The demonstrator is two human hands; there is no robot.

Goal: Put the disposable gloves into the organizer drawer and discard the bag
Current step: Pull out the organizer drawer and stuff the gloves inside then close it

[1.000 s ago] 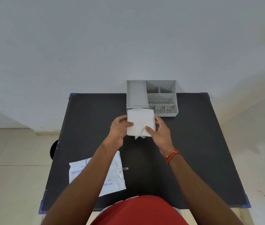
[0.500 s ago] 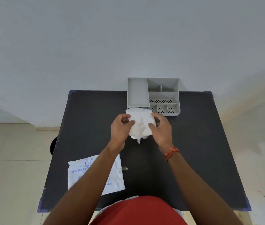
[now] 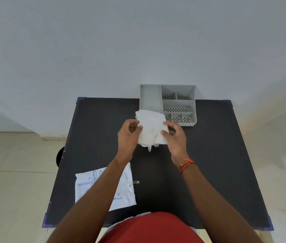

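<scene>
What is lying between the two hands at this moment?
In the head view, the stack of gloves sits between the left hand and the right hand, pinched by both.

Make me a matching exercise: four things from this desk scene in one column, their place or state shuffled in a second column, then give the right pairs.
Things:
1. stack of gloves
2. bag
3. organizer
4. thread band

Places or states:
A. lying flat at the near left of the table, partly under a forearm
B. standing at the far edge of the table, its compartments bare
C. held up between the left hand and right hand
D. tied around the right wrist

Pairs: 1-C, 2-A, 3-B, 4-D
</scene>
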